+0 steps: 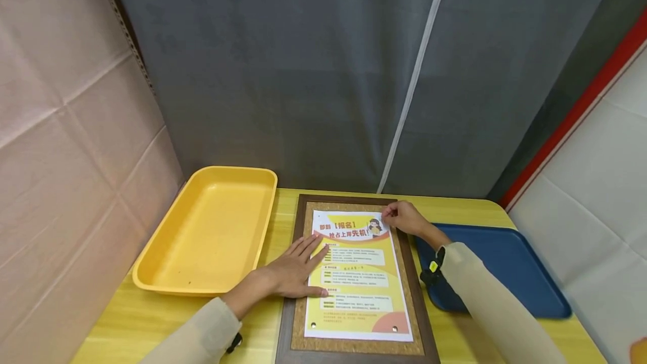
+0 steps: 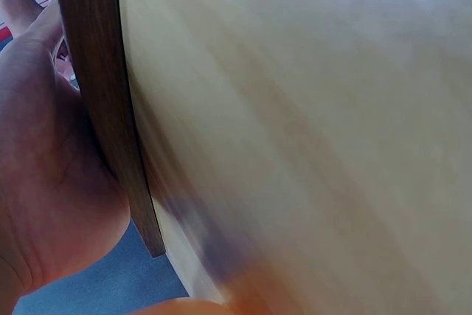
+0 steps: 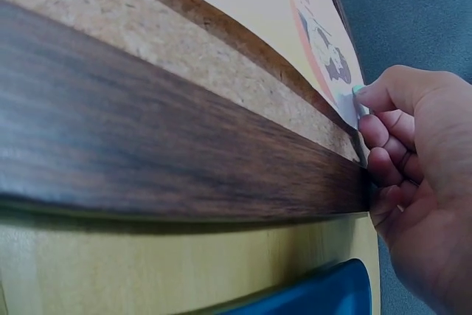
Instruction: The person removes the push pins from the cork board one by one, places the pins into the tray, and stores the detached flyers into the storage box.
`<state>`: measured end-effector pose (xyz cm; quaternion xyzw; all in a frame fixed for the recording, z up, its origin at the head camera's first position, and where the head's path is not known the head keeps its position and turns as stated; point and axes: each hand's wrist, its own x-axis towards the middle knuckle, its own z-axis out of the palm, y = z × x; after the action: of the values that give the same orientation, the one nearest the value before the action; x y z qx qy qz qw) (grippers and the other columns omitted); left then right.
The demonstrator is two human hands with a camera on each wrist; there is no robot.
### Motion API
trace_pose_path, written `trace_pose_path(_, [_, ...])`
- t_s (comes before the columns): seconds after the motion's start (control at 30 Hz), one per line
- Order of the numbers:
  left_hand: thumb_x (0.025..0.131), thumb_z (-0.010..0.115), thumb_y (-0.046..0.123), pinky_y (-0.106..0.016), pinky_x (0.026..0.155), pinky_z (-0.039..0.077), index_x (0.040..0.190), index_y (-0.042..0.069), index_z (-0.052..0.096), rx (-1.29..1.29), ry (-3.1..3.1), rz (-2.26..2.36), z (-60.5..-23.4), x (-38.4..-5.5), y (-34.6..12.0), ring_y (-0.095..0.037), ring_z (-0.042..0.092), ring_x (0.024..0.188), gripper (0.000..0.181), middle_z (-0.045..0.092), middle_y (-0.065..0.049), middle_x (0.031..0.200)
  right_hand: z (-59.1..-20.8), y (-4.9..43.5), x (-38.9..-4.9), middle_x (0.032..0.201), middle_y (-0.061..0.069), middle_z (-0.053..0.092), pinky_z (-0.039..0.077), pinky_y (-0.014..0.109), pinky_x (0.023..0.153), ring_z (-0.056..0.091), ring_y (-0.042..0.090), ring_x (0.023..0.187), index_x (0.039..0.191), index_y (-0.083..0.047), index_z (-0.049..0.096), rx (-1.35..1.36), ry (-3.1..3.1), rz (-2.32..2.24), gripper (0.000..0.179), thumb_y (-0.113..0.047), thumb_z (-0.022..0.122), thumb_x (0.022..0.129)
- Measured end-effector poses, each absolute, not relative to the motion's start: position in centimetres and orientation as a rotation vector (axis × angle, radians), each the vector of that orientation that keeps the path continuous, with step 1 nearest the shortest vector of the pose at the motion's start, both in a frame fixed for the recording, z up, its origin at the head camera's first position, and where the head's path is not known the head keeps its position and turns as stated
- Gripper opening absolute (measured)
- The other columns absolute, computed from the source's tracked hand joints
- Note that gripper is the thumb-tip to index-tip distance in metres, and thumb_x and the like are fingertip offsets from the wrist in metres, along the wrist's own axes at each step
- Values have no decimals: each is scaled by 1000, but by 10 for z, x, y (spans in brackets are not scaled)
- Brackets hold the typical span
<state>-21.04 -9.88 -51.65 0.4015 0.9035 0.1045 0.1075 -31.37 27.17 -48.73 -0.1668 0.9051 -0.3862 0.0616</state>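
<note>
Printed poster (image 1: 356,299) face up on a brown-framed corkboard (image 1: 364,347), silver tacks (image 1: 395,328) at both bottom corners. Pinched at top right corner by thumb and curled fingers of right hand (image 1: 409,219). Held flat along left side under left hand (image 1: 293,267), fingers straight and spread, gripping nothing. Just right of board: blue tray (image 1: 505,268). Left of board: yellow tray (image 1: 202,229). Beneath: yellowish table (image 1: 116,324).

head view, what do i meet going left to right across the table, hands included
Yellow plastic tray → left hand → printed poster → right hand → blue tray
</note>
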Motion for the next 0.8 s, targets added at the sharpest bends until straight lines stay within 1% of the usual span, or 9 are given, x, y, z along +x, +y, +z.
trace_pose_path(0.13, [97, 38, 85, -56, 132, -1, 172, 15, 7, 1184, 2665, 308, -518, -211, -99, -31, -8, 165, 108, -8, -14, 178, -487, 273, -316, 90, 9, 69, 48, 25, 65, 56, 17, 76, 99, 2, 75, -513, 2737, -1170, 7, 0, 69, 97])
trace_pose_path(0.23, [96, 38, 86, -56, 132, 0, 172, 14, 7, 1190, 2668, 308, -518, -211, -100, -31, -8, 165, 108, -8, -15, 178, -487, 275, -315, 88, 9, 69, 47, 25, 63, 57, 16, 73, 99, 3, 75, -526, 2727, -1180, 8, 0, 67, 97])
trace_pose_path(0.37, [96, 36, 87, -56, 132, 0, 172, 14, 7, 1199, 2672, 303, -519, -210, -100, -31, -8, 165, 109, -8, -15, 178, -486, 278, -314, 84, 8, 67, 48, 25, 63, 58, 16, 72, 99, 2, 75, -526, 2712, -1195, 9, -4, 69, 99])
trace_pose_path(0.57, [95, 33, 88, -56, 132, 1, 172, 15, 7, 1198, 2680, 286, -520, -212, -99, -31, -8, 165, 109, -7, -14, 178, -483, 282, -311, 88, 6, 69, 48, 25, 66, 58, 17, 76, 99, -1, 76, -492, 2709, -1188, 8, -8, 71, 100])
trace_pose_path(0.8, [95, 32, 89, -56, 132, 0, 172, 16, 6, 1193, 2669, 276, -518, -211, -97, -30, -9, 165, 109, -9, -13, 178, -479, 287, -308, 90, 7, 69, 48, 26, 69, 57, 19, 80, 99, -1, 76, -528, 2751, -1140, 8, -7, 72, 100])
